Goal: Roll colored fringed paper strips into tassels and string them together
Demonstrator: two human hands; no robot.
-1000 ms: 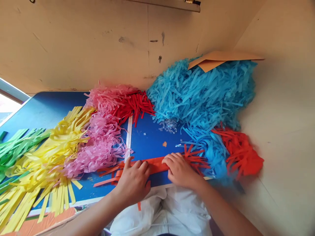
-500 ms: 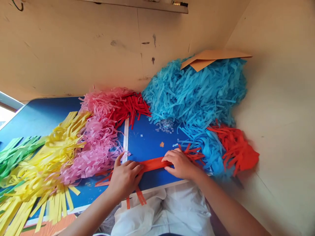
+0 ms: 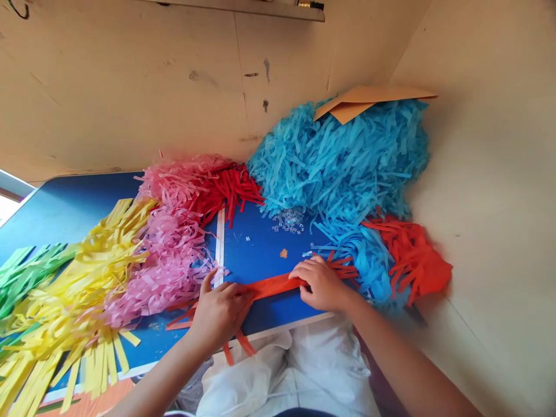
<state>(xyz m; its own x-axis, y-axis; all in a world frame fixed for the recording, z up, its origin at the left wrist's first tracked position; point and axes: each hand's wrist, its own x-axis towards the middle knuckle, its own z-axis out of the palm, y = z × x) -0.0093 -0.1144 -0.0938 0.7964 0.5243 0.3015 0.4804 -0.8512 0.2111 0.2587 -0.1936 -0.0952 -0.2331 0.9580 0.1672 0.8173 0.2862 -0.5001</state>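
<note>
Head camera, looking down over a blue bench (image 3: 260, 243) set against a wall. Pressing down with the left hand (image 3: 219, 313), thumb spread away, fingers together and laid flat on the left end of an orange-red paper strip (image 3: 273, 285) lying across the near part of the bench. Gripping the strip's right end with the right hand (image 3: 321, 285), apparently pinched between thumb and forefinger.

Compared with a second ago: left hand slid leftward, more strip bared between the hands, and a few cut orange ends (image 3: 237, 347) now hanging over the near edge toward the white cloth (image 3: 304, 370) on the lap. Reads as drawing the strip out longer and flatter.

Around it: pink shredded paper (image 3: 169, 260) just left of the left hand; yellow strips (image 3: 87, 278) and green strips (image 3: 21, 272) farther left; dark red strips (image 3: 226, 188) on the far side; light-blue shreds (image 3: 343, 156) heaped far right under a brown card (image 3: 369, 99); orange-red fringe (image 3: 412, 255) at the right.
</note>
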